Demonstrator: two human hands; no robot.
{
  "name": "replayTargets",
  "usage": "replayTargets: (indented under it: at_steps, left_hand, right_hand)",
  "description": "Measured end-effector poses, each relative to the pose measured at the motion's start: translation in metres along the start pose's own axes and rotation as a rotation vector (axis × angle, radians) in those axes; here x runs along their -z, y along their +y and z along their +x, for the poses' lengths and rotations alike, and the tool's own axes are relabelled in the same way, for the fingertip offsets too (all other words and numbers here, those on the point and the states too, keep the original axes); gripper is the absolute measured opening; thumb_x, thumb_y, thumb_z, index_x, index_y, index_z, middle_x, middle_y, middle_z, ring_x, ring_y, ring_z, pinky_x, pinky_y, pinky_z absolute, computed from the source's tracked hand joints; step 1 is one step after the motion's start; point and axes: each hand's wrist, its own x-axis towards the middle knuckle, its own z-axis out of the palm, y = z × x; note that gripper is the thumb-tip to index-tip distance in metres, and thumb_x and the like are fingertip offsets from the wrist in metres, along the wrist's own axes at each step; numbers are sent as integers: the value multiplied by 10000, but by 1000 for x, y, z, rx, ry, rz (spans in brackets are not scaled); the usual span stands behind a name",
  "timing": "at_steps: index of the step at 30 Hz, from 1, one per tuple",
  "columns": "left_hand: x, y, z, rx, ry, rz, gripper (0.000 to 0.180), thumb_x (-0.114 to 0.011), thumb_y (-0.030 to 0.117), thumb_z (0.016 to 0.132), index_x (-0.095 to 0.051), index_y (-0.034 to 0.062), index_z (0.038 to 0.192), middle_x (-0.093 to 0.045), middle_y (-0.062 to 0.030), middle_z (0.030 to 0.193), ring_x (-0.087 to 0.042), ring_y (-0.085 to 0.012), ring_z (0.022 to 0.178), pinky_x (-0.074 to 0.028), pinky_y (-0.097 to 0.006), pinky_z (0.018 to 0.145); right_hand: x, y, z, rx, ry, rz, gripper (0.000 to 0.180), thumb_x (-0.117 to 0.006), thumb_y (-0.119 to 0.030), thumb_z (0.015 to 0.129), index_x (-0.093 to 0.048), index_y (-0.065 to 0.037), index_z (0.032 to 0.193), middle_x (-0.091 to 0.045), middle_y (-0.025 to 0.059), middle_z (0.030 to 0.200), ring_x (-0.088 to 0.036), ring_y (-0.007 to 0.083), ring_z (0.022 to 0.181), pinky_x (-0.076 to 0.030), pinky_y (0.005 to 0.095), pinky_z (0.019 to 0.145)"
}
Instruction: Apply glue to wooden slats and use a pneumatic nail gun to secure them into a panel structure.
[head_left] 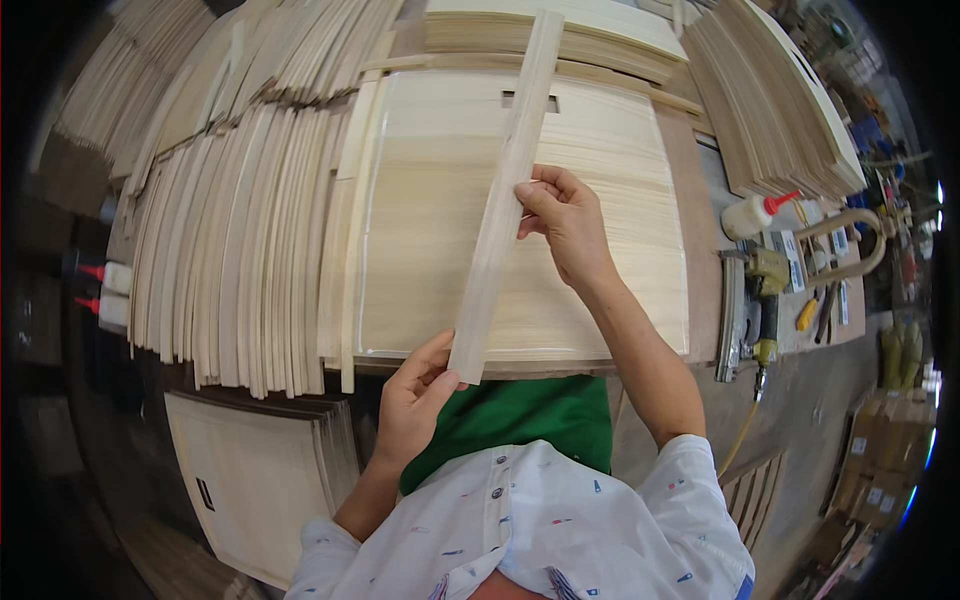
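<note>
wooden slat in both hands

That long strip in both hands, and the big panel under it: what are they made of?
The strip looks like thin, pale, unfinished wood: faint grain runs along it, with a matt surface. The left hand pinches its near end, the right hand its middle. The panel seems to be light plywood or veneered board, with streaky straight grain and no visible varnish; its core cannot be seen.
</note>
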Motion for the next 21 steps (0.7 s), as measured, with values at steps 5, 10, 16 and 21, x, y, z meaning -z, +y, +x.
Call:
replayTargets:
  at_steps: [5, 10, 16, 21]
  left_hand:
    - [7, 3, -14, -37, 32, 50, 441, -546, -18, 920, -479, -38, 1356, -659, -109, 1061, -624, -141, 899, -514, -282, 804]
    - [27, 7, -25, -94, 206, 110, 386, -574, 12, 937, -529, -13, 1320, -644, -98, 1054, -622, -130, 885, -527, -274, 802]
    - [48, 9, -22, -145, 326, 137, 358, -577, 39, 950, -544, -21, 1302, -632, -106, 1032, -625, -141, 851, -533, -273, 756]
    - [57, 9, -18, -151, 335, 157, 371, -571, 75, 958, -536, -32, 1311, -646, -106, 1054, -620, -134, 860, -519, -264, 755]
  right_hand:
    - [-25, 11, 11, -79, -116, -116, 424, -620, -96, 911, -480, 104, 1258, -643, 89, 802, -619, 139, 638, -509, 250, 513]
    - [-69, 32, 31, -108, -220, -201, 577, -616, -89, 919, -345, 123, 1382, -625, 102, 789, -615, 150, 615, -512, 264, 505]
    - [-107, 38, 45, -120, -264, -250, 556, -593, -60, 924, -339, 133, 1380, -589, 95, 744, -599, 157, 554, -506, 265, 478]
    - [-113, 41, 48, -122, -244, -257, 558, -593, -55, 923, -336, 136, 1380, -585, 100, 755, -602, 159, 562, -507, 268, 477]
